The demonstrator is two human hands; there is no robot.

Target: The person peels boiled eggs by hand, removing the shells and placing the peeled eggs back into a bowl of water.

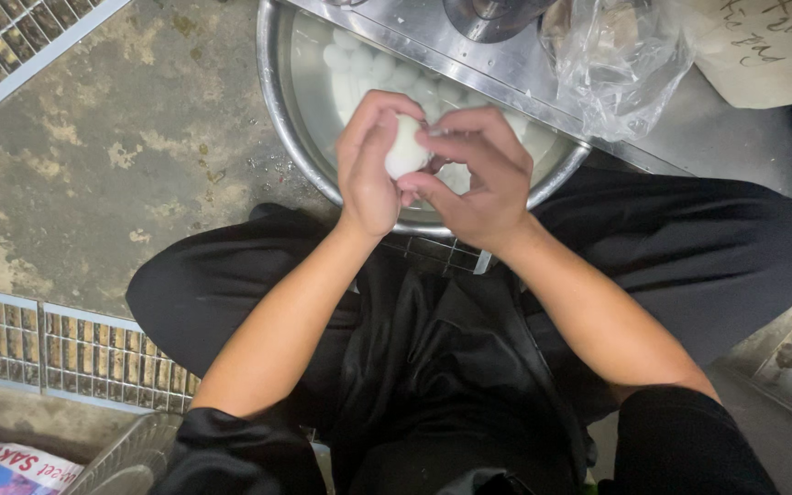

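Observation:
A white peeled egg [405, 148] sits between both my hands, just above the near rim of a large steel bowl [272, 87]. My left hand [368, 170] cups the egg from the left, fingers curled over its top. From the right, my right hand [478, 179] pinches it with thumb and fingertips. Several more white eggs [364, 64] lie in water inside the bowl. My arms reach forward over my black-clothed knees.
A steel table edge [469, 46] crosses over the bowl, with a clear plastic bag [621, 60] on it. A stained concrete floor [112, 156] lies to the left, with metal drain grates [57, 353]. A clear plastic basket [130, 458] stands at bottom left.

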